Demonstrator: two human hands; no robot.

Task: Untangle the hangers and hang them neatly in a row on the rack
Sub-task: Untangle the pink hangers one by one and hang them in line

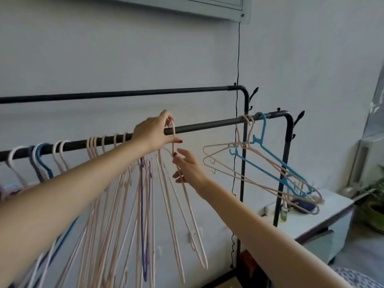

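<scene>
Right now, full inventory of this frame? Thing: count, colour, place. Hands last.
front rail: one, dark, carries the hangers
back rail: one, dark, behind and higher, bare
beige hanger: one, at mid rail, held by both hands
hanger bunch: count unclear, mostly beige, one purple, left of middle
white and blue hangers: several, far left of rail
tangled hangers: two beige, one light blue, right end
cable: one, black, down the wall
cabinet: one, white, lower right
plant: one, green, right edge
left hand: pinches the hook at the rail
right hand: holds the hanger's neck, below the rail
</scene>
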